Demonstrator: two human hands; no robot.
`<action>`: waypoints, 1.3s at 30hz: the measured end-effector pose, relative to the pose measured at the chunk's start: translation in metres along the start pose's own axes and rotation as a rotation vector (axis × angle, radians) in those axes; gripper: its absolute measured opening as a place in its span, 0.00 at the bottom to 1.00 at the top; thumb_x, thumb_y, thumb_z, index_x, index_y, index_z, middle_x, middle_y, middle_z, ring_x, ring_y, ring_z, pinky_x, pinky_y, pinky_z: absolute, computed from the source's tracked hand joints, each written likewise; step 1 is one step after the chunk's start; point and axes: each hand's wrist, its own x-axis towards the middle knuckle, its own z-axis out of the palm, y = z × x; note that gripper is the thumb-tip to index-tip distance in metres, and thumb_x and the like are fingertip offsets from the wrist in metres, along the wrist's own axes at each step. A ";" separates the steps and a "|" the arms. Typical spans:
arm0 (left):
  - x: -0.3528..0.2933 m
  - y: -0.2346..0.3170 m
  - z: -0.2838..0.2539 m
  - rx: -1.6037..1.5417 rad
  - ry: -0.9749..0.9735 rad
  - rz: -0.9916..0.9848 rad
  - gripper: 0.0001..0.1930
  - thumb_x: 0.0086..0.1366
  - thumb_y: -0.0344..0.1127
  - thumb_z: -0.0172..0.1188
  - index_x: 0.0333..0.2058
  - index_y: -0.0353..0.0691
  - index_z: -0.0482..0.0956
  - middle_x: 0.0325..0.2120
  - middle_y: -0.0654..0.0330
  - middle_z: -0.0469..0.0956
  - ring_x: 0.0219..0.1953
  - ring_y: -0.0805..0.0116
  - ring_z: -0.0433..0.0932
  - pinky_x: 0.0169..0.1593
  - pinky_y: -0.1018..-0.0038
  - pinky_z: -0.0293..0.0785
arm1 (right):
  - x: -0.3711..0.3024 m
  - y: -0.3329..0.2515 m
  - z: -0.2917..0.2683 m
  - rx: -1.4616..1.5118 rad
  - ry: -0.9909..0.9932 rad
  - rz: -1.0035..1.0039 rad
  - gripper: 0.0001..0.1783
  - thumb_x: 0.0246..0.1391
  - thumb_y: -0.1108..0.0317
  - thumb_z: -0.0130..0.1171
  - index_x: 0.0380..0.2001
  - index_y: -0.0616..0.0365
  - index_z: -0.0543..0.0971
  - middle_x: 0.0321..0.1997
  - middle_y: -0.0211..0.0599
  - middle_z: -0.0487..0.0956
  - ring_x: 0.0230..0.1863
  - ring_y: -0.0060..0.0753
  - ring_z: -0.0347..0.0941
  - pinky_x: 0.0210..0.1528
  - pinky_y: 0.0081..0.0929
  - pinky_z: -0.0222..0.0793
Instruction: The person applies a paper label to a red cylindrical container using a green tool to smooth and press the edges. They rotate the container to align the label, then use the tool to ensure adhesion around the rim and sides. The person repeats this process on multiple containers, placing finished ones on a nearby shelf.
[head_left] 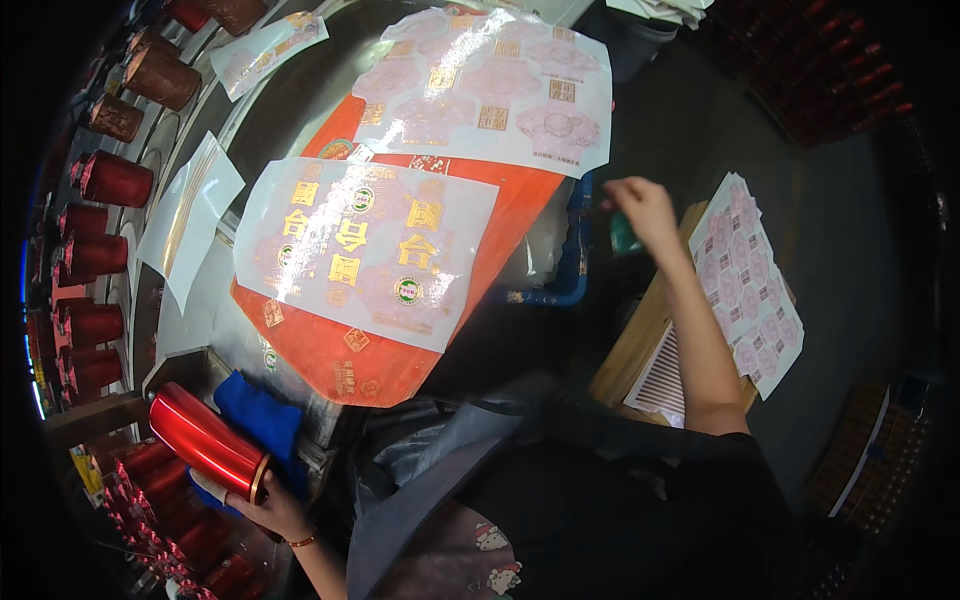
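Note:
My left hand [272, 512], low on the left, grips a shiny red bottle [212, 440] by its gold-rimmed end. The bottle lies tilted beside a blue cloth [262, 415]. Out to the right, my right hand [645, 212] is raised with its fingers curled together. A small green thing [625, 236] shows just under those fingers; whether they hold it I cannot make out. Between my hands, a translucent decal sheet [390, 255] with gold characters and green round emblems lies on a red sheet [340, 365]. A larger pink-and-gold decal sheet [490, 85] overlaps the far part.
Rows of red bottles [95, 255] and brown ones [160, 78] stand along the left. White strips with gold lines [190, 220] lie near them. A blue-rimmed basin [565, 285] sits beyond the red sheet. More pink decal sheets [745, 280] rest on a wooden box [625, 365] at right.

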 end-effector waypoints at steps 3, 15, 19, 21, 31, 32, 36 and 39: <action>0.001 0.000 0.005 0.004 0.005 0.031 0.44 0.66 0.48 0.68 0.69 0.25 0.56 0.67 0.39 0.63 0.67 0.49 0.66 0.67 0.60 0.62 | 0.038 -0.047 -0.058 0.060 0.166 -0.093 0.20 0.64 0.54 0.62 0.37 0.64 0.86 0.27 0.33 0.85 0.28 0.18 0.77 0.36 0.19 0.71; 0.011 0.017 0.012 -0.220 0.003 -0.005 0.49 0.62 0.36 0.72 0.73 0.30 0.49 0.73 0.44 0.53 0.73 0.52 0.57 0.73 0.61 0.53 | 0.085 -0.133 -0.024 -0.197 -0.210 0.302 0.33 0.49 0.42 0.75 0.39 0.66 0.85 0.33 0.32 0.83 0.26 0.17 0.73 0.28 0.19 0.69; 0.008 0.020 0.014 -0.285 -0.010 -0.033 0.50 0.60 0.31 0.72 0.73 0.30 0.48 0.72 0.44 0.54 0.71 0.54 0.60 0.72 0.63 0.55 | 0.090 -0.114 -0.008 0.105 -0.231 0.185 0.23 0.42 0.57 0.82 0.32 0.66 0.85 0.29 0.35 0.83 0.25 0.25 0.78 0.29 0.24 0.74; 0.011 0.028 0.018 -0.391 -0.020 -0.096 0.54 0.58 0.37 0.76 0.73 0.30 0.47 0.73 0.45 0.52 0.72 0.53 0.57 0.73 0.62 0.53 | 0.087 -0.117 -0.010 0.171 -0.257 0.210 0.25 0.45 0.58 0.80 0.39 0.67 0.85 0.34 0.35 0.84 0.30 0.24 0.79 0.33 0.23 0.75; 0.011 0.033 0.017 -0.427 -0.045 -0.093 0.58 0.52 0.36 0.80 0.73 0.32 0.47 0.71 0.47 0.56 0.70 0.53 0.60 0.71 0.62 0.59 | 0.079 -0.109 -0.089 -0.021 -0.220 0.159 0.12 0.57 0.64 0.69 0.38 0.62 0.86 0.30 0.29 0.84 0.26 0.17 0.78 0.27 0.16 0.68; 0.015 0.036 0.020 -0.458 -0.040 -0.073 0.61 0.50 0.39 0.81 0.73 0.32 0.47 0.70 0.47 0.57 0.69 0.53 0.62 0.69 0.62 0.62 | 0.083 -0.102 -0.107 -0.129 -0.146 0.029 0.12 0.59 0.64 0.68 0.38 0.61 0.85 0.29 0.29 0.83 0.26 0.16 0.76 0.28 0.16 0.68; 0.020 0.038 0.012 -0.500 -0.060 -0.145 0.65 0.43 0.44 0.85 0.72 0.31 0.48 0.65 0.43 0.62 0.66 0.48 0.66 0.67 0.61 0.64 | 0.033 -0.202 -0.069 -0.243 -0.108 -0.323 0.10 0.62 0.69 0.65 0.40 0.67 0.84 0.30 0.30 0.83 0.31 0.18 0.78 0.35 0.16 0.70; 0.029 0.051 0.006 -0.780 -0.079 -0.257 0.64 0.44 0.42 0.85 0.71 0.31 0.48 0.55 0.48 0.72 0.54 0.54 0.77 0.58 0.62 0.74 | -0.026 -0.273 0.008 -0.175 -0.310 -0.490 0.09 0.62 0.74 0.62 0.42 0.68 0.84 0.32 0.32 0.84 0.35 0.20 0.79 0.39 0.19 0.73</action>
